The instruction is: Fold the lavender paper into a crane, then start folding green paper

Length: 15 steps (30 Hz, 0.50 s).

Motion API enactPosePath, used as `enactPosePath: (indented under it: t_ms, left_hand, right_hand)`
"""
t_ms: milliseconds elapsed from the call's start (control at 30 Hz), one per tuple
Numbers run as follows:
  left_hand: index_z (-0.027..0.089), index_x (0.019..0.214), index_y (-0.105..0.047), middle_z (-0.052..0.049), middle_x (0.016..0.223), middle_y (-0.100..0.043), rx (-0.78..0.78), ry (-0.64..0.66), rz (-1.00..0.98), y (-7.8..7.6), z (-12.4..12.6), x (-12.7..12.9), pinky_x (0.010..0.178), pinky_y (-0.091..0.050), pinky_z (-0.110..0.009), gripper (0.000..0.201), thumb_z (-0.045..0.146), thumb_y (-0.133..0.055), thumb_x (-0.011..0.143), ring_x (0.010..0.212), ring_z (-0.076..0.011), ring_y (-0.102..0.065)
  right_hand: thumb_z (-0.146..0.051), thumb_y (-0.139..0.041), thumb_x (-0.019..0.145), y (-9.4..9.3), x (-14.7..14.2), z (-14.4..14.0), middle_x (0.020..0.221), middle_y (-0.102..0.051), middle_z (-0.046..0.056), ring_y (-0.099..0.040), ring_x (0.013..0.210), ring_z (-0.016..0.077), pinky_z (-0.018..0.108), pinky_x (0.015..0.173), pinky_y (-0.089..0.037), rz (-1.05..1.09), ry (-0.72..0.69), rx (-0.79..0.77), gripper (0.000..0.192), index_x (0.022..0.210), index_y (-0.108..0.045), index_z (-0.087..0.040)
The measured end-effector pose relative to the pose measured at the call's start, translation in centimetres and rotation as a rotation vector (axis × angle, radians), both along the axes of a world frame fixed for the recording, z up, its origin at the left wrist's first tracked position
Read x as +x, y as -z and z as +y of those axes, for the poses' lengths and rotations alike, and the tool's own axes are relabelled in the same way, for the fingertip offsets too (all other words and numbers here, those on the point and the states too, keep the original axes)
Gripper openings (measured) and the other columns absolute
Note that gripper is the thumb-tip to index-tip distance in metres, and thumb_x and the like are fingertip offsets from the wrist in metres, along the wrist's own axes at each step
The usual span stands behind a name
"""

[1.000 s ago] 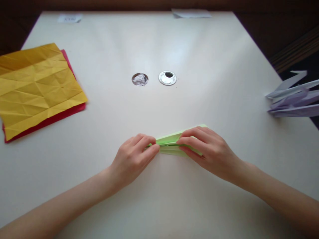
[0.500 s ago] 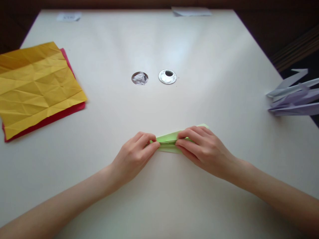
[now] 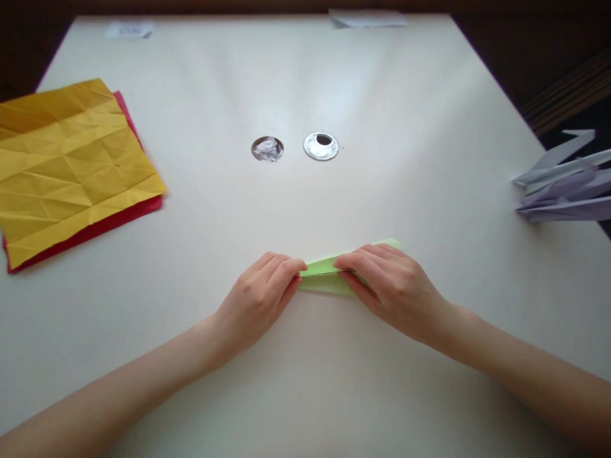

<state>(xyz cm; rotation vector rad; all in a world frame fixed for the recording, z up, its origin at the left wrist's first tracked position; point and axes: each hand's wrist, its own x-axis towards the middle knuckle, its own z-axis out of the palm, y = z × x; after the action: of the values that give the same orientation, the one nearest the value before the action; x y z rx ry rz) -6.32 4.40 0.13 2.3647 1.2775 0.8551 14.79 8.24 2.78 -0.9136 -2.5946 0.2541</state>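
A narrow folded strip of light green paper [image 3: 329, 277] is pressed flat on the white bench [image 3: 305, 381] near its front middle, lying slightly aslant with its far end toward 2 o'clock. Its near end is pinched in the grip of the left hand [image 3: 260, 296], fingers curled together on the paper's tip. From 4 o'clock the right hand [image 3: 391, 286] is laid over the strip's other half, its grip closed on the paper with the fingertips [image 3: 341, 262] set along the central crease. The two hands are just apart, with a short stretch of green showing between them.

Further off, at 12 o'clock, a round hole stuffed with crumpled foil [image 3: 267, 148] and a shiny metal ring [image 3: 321, 145] are seen side by side. At 10 o'clock a creased yellow sheet [image 3: 71, 165] is laid over a red sheet [image 3: 95, 230]. At 3 o'clock, folded lavender paper models [image 3: 566, 184] are gathered at the bench edge. White paper slips [image 3: 367, 19] are seen at the far edge.
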Motion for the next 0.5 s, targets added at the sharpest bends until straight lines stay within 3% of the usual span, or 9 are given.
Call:
enactPosePath:
  t_ms: [167,500]
  left_hand:
    - [0.017,0.088,-0.055,-0.003,0.081,-0.059,0.021,0.028,0.041,0.0,0.0,-0.1,0.068,-0.044,-0.025,0.012,0.009,-0.048,0.082,0.076,-0.013,-0.05]
    - [0.016,0.089,-0.058,-0.003,0.082,-0.059,-0.007,0.014,0.044,0.0,0.3,-0.2,0.068,-0.044,-0.024,0.013,0.013,-0.047,0.084,0.077,-0.0128,-0.049]
  right_hand:
    - [-0.012,-0.046,0.083,-0.5,0.1,0.1,0.065,-0.06,0.0,-0.054,0.064,0.0119,0.025,0.062,-0.037,-0.044,-0.062,-0.048,0.011,0.079,-0.055,-0.018]
    - [-0.018,-0.05,0.083,-1.8,0.0,1.4,0.077,-0.064,0.002,-0.055,0.068,0.0118,0.024,0.061,-0.041,0.011,-0.008,-0.208,0.009,0.082,-0.059,-0.018]
